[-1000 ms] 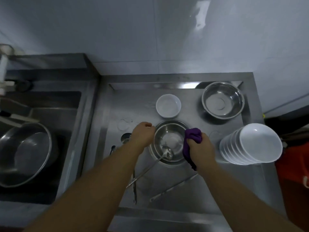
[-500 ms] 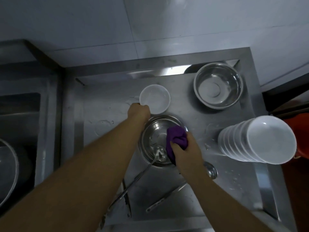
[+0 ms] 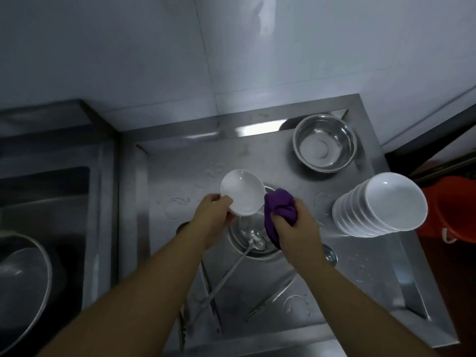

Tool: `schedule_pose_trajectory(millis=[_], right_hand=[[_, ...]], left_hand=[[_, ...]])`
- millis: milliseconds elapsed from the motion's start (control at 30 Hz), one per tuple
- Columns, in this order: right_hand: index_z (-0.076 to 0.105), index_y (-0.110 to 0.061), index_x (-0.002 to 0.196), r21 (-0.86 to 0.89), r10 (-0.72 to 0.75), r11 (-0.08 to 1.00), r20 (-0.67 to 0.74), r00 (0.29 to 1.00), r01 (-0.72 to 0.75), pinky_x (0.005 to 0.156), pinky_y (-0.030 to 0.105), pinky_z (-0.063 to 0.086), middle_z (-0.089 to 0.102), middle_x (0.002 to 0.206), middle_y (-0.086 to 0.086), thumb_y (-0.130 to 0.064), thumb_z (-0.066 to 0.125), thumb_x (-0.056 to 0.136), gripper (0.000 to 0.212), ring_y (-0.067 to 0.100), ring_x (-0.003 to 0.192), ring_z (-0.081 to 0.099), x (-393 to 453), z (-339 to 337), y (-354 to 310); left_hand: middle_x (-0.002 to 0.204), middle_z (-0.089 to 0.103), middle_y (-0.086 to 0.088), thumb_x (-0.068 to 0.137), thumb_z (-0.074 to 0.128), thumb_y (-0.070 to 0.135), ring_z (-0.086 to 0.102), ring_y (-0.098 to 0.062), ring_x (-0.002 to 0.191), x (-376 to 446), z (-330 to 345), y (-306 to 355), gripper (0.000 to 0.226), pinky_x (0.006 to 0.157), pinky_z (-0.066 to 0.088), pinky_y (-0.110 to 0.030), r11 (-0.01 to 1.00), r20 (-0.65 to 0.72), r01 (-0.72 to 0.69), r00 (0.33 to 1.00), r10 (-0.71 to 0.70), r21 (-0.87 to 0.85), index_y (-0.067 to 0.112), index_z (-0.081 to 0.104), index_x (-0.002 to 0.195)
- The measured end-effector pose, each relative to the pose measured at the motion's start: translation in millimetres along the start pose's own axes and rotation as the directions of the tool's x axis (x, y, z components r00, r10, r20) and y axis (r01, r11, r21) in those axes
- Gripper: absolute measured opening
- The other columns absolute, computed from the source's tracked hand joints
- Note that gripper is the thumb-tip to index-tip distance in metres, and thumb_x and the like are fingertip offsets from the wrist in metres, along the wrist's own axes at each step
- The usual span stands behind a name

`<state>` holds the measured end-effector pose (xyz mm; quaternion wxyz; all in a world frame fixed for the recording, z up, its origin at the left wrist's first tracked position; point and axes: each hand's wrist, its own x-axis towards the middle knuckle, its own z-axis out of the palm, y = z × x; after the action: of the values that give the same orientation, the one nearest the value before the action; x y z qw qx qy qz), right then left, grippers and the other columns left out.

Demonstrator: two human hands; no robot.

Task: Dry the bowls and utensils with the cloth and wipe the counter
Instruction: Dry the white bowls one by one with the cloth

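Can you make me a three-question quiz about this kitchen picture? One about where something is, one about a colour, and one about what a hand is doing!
1. Where is the stack of white bowls?
A. In the dark sink on the left
B. On the right side of the steel counter
C. Inside the far steel bowl

2. What colour is the cloth?
A. Purple
B. Yellow
C. Green

3. What is the left hand doing?
A. Resting flat on the counter
B. Holding the long spoon
C. Holding a small white bowl up, tilted

Answers:
1. B: the stack lies tipped on its side near the counter's right edge.
2. A: the bunched cloth in the right hand is purple.
3. C: the fingers grip the bowl's lower rim above the near steel bowl.
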<state>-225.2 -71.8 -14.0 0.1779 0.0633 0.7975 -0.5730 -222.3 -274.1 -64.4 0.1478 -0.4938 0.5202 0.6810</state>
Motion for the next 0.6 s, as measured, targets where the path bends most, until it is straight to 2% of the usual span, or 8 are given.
schedule_pose_trajectory(millis=[33, 133, 200, 233, 300, 367, 467, 600], right_hand=[[0.064, -0.056, 0.101, -0.022, -0.035, 0.999, 0.011, 0.999, 0.036, 0.063, 0.008, 0.049, 0.071, 0.087, -0.017, -0.031, 0.064, 0.091, 0.027, -0.003, 0.075, 0.065, -6, 1, -9], [0.058, -0.062, 0.104, -0.102, -0.123, 0.987, 0.041, 0.992, 0.127, 0.067, 0.003, 0.046, 0.069, 0.095, -0.025, -0.032, 0.059, 0.095, 0.032, -0.007, 0.086, 0.064, -24, 5, -39], [0.050, -0.065, 0.112, -0.178, -0.198, 0.962, 0.063, 0.978, 0.206, 0.068, 0.008, 0.047, 0.068, 0.101, -0.026, -0.032, 0.058, 0.095, 0.038, -0.005, 0.093, 0.063, -37, 8, -59], [0.048, -0.060, 0.119, -0.222, -0.243, 0.941, 0.080, 0.967, 0.255, 0.069, 0.012, 0.047, 0.067, 0.103, -0.023, -0.028, 0.059, 0.095, 0.041, 0.000, 0.093, 0.064, -45, 9, -67], [0.053, -0.039, 0.132, -0.314, -0.336, 0.877, 0.139, 0.931, 0.363, 0.080, 0.030, 0.052, 0.067, 0.109, -0.013, -0.019, 0.064, 0.094, 0.044, 0.011, 0.096, 0.063, -59, 11, -82], [0.058, -0.025, 0.137, -0.433, -0.399, 0.772, 0.240, 0.885, 0.465, 0.094, 0.038, 0.052, 0.067, 0.124, -0.002, -0.016, 0.068, 0.091, 0.048, 0.020, 0.109, 0.060, -74, 10, -96], [0.062, -0.026, 0.138, -0.491, -0.460, 0.672, 0.311, 0.832, 0.555, 0.102, 0.031, 0.047, 0.065, 0.135, -0.003, -0.018, 0.069, 0.090, 0.049, 0.019, 0.120, 0.057, -97, 4, -117], [0.064, -0.029, 0.134, -0.448, -0.520, 0.659, 0.309, 0.796, 0.605, 0.097, 0.021, 0.044, 0.067, 0.129, -0.009, -0.018, 0.068, 0.089, 0.047, 0.011, 0.111, 0.058, -120, -3, -141]], left_hand=[[0.136, 0.060, -0.021, 0.103, 0.060, 0.015, 0.070, -0.035, 0.114, -15, -7, -3, 0.044, 0.076, 0.065, -0.037, 0.999, 0.028, 0.004, 1.000, -0.002, -0.042, 0.004, 0.049, 0.144], [0.136, 0.064, -0.020, 0.102, 0.064, 0.015, 0.070, -0.038, 0.118, -58, -28, -9, 0.042, 0.092, 0.064, -0.048, 0.996, 0.103, -0.022, 0.994, 0.031, -0.085, 0.006, 0.052, 0.142], [0.131, 0.071, -0.017, 0.102, 0.067, 0.016, 0.072, -0.035, 0.117, -88, -41, -10, 0.034, 0.094, 0.064, -0.046, 0.994, 0.177, -0.055, 0.982, 0.070, -0.090, 0.008, 0.062, 0.134], [0.126, 0.075, -0.016, 0.101, 0.067, 0.016, 0.073, -0.033, 0.115, -102, -46, -10, 0.029, 0.091, 0.064, -0.044, 0.993, 0.213, -0.062, 0.973, 0.083, -0.104, 0.009, 0.067, 0.129], [0.120, 0.078, -0.016, 0.100, 0.069, 0.015, 0.076, -0.030, 0.109, -129, -55, -10, 0.024, 0.088, 0.065, -0.042, 0.985, 0.266, -0.058, 0.959, 0.100, -0.162, 0.006, 0.072, 0.122], [0.119, 0.077, -0.021, 0.098, 0.071, 0.013, 0.078, -0.030, 0.104, -152, -61, -9, 0.027, 0.089, 0.064, -0.047, 0.972, 0.317, -0.058, 0.939, 0.130, -0.227, -0.001, 0.071, 0.122], [0.122, 0.075, -0.025, 0.094, 0.075, 0.011, 0.076, -0.037, 0.110, -184, -68, -5, 0.038, 0.096, 0.062, -0.054, 0.946, 0.365, -0.058, 0.914, 0.179, -0.319, -0.005, 0.067, 0.128], [0.127, 0.071, -0.027, 0.095, 0.071, 0.008, 0.074, -0.041, 0.111, -224, -71, 3, 0.047, 0.096, 0.062, -0.051, 0.921, 0.407, -0.104, 0.874, 0.265, -0.377, -0.007, 0.056, 0.137]])
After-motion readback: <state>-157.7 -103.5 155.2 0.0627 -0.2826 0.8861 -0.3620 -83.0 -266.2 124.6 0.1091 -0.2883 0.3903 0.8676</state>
